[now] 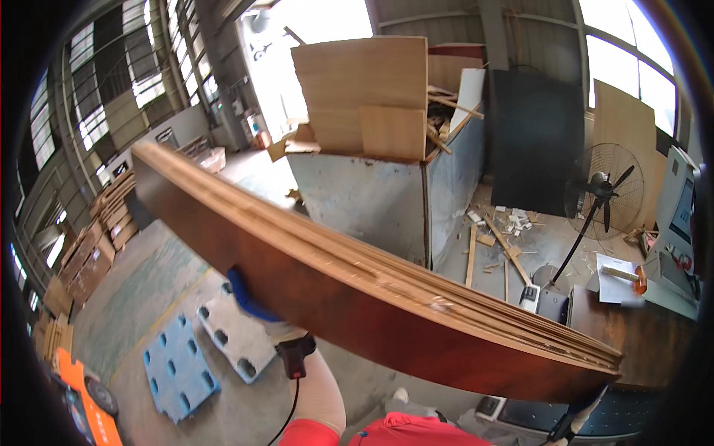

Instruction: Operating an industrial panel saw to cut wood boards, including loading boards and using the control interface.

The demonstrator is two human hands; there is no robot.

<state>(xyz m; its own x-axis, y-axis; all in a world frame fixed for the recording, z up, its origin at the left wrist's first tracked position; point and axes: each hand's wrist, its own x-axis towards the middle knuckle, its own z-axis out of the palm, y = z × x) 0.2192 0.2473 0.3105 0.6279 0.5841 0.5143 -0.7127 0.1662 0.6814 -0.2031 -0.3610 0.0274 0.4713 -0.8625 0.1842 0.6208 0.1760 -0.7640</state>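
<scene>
Brn panels (357, 312) — edges (335, 249) up, L hand (253, 306) at btm — wide flr (141, 290) beyond

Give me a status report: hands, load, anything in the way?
Left hand holding stacked boards, near side. Right hand at right end, partly hidden. Stack slants across the view. Blue pallet, wood strips on floor; blocking unclear.
</scene>
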